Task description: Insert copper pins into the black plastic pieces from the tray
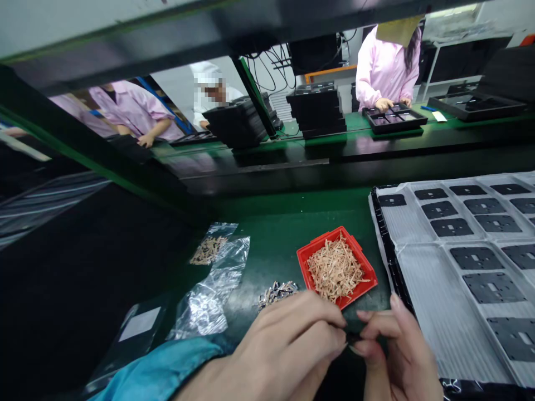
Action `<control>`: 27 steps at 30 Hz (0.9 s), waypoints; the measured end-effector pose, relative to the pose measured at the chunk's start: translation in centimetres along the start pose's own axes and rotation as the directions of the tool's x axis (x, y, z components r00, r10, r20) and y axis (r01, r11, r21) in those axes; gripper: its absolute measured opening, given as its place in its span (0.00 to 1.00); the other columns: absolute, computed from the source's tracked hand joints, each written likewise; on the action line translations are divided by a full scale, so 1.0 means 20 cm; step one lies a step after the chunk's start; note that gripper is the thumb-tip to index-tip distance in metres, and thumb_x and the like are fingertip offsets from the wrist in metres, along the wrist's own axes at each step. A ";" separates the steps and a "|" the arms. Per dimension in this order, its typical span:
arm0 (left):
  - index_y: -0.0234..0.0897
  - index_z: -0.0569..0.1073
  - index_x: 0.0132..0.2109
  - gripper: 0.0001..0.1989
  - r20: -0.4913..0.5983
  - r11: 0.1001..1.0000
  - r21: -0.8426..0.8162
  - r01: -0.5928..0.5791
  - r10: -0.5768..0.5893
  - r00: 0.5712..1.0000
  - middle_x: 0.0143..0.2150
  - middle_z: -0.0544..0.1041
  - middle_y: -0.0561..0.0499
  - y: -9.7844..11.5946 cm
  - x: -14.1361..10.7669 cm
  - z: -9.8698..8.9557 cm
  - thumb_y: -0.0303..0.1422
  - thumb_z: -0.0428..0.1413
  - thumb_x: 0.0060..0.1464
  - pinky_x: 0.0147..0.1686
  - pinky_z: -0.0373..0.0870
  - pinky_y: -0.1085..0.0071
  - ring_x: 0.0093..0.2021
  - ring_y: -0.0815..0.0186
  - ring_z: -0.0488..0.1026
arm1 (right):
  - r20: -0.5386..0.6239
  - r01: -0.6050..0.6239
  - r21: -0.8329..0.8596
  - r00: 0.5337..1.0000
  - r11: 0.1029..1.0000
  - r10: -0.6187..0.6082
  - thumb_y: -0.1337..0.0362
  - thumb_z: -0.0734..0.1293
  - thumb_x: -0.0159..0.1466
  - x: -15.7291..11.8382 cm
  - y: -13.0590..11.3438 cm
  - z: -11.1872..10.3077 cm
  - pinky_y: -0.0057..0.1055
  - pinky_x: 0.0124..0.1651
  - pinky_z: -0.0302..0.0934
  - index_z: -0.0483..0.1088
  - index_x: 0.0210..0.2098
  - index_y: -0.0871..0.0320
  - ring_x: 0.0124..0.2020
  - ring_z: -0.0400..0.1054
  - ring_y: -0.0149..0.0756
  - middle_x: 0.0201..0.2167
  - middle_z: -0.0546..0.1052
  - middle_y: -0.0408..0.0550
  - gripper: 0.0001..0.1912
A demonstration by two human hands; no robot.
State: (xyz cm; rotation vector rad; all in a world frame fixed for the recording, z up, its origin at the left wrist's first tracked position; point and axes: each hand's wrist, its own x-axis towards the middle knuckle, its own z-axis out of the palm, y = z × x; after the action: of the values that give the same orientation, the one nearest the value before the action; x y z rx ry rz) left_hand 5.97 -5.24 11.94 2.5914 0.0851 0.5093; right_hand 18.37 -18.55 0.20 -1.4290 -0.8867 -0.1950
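The bench (267, 214) spread beneath everything, a smooth green surface with a dull sheen. On the right lay the tray (438, 312), pale and faintly ribbed, split by low ridges into compartments and edged in glossy black.

The left hand (286, 337) reached in from the lower left, back upward, out of a teal sleeve (167, 367) of creased cloth. Its fingers were curled and stacked closely together, the tips pointing right. The right hand (397, 351) rose from the lower right beside the tray, its index finger and thumb bent inward while another finger stood up, slightly spread.

Left of the hands lay a bag (209, 301) of clear, crumpled plastic, shining along its wrinkles, with small brownish bits (209, 250) gathered at its far end. Just beyond the fingers sat the box (300, 260), red and squarish with sloping walls, set at a slant and heaped with thin, curly tan strips (334, 267). In the tray lay plates (494, 287), flat and dark, with rounded corners and small slots. A loose pile (278, 291) of silvery and dark slivers showed beyond the left hand.

Smallest was the piece (353, 338), dark and mostly hidden, pinched between the fingertips of both hands, near the box.
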 end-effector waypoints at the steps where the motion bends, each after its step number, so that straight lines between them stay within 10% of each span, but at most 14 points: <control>1: 0.44 0.78 0.45 0.13 -0.053 0.997 0.000 0.076 -0.076 0.996 0.42 0.84 0.50 -0.05 0.05 -0.03 0.21 0.54 0.68 0.37 0.81 0.68 0.39 0.61 0.83 | -0.010 -0.011 -0.022 1.000 1.000 0.011 0.57 0.73 0.73 -0.02 0.01 -0.01 0.39 0.45 0.83 0.64 0.75 0.51 0.45 0.83 0.42 0.43 0.84 0.51 0.34; 4: 0.38 0.79 0.38 0.07 -0.293 0.911 0.001 0.412 -0.393 0.871 0.34 0.80 0.52 -0.34 0.31 -0.13 0.30 0.61 0.68 0.36 0.79 0.67 0.34 0.63 0.79 | 0.009 -0.126 -0.119 0.992 0.985 0.128 0.56 0.71 0.75 -0.03 -0.01 -0.01 0.40 0.54 0.81 0.62 0.76 0.49 0.57 0.80 0.43 0.56 0.82 0.54 0.33; 8: 0.35 0.77 0.60 0.16 -0.337 0.808 0.010 0.589 -0.552 0.763 0.56 0.81 0.44 -0.81 0.67 -0.16 0.40 0.63 0.73 0.48 0.84 0.57 0.49 0.57 0.82 | 0.138 -0.130 -0.117 0.980 0.985 0.146 0.56 0.67 0.78 -0.01 -0.01 0.00 0.34 0.57 0.79 0.72 0.69 0.48 0.57 0.81 0.38 0.58 0.82 0.50 0.21; 14: 0.37 0.75 0.65 0.20 -0.324 0.742 0.135 0.657 -0.593 0.737 0.64 0.77 0.41 -1.05 0.64 -0.09 0.39 0.64 0.72 0.56 0.81 0.49 0.58 0.51 0.80 | 0.196 0.067 -0.100 0.979 0.993 -0.046 0.65 0.69 0.76 0.06 0.07 -0.04 0.26 0.52 0.79 0.76 0.61 0.55 0.49 0.84 0.34 0.49 0.85 0.49 0.15; 18: 0.37 0.76 0.63 0.19 -0.126 0.780 0.223 0.585 -0.572 0.810 0.63 0.78 0.41 -1.01 0.35 -0.15 0.39 0.63 0.72 0.56 0.81 0.49 0.58 0.52 0.80 | 0.177 0.047 -0.117 0.984 0.992 -0.026 0.65 0.70 0.75 0.07 0.04 -0.06 0.24 0.50 0.79 0.78 0.57 0.54 0.47 0.85 0.34 0.47 0.87 0.47 0.12; 22: 0.35 0.79 0.54 0.12 0.182 0.862 0.182 0.473 -0.502 0.845 0.52 0.82 0.46 -0.74 -0.03 -0.10 0.39 0.63 0.73 0.50 0.83 0.57 0.47 0.59 0.82 | 0.111 -0.104 -0.051 0.988 0.993 0.109 0.65 0.69 0.75 0.06 -0.05 -0.04 0.29 0.48 0.79 0.80 0.52 0.51 0.43 0.85 0.36 0.44 0.88 0.46 0.09; 27: 0.36 0.75 0.44 0.02 0.108 0.845 0.133 0.518 -0.531 0.840 0.45 0.78 0.48 -0.32 -0.39 0.19 0.27 0.58 0.70 0.45 0.80 0.61 0.45 0.60 0.79 | 0.105 -0.237 0.027 0.967 0.971 0.233 0.66 0.68 0.76 0.04 -0.13 -0.01 0.28 0.48 0.75 0.81 0.50 0.48 0.42 0.82 0.31 0.43 0.87 0.41 0.10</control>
State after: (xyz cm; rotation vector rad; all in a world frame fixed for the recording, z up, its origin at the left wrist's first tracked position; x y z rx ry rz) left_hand 0.31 -2.54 3.16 2.5335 0.7704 0.1172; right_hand 17.39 -18.89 2.66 -1.5039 -0.7906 0.0739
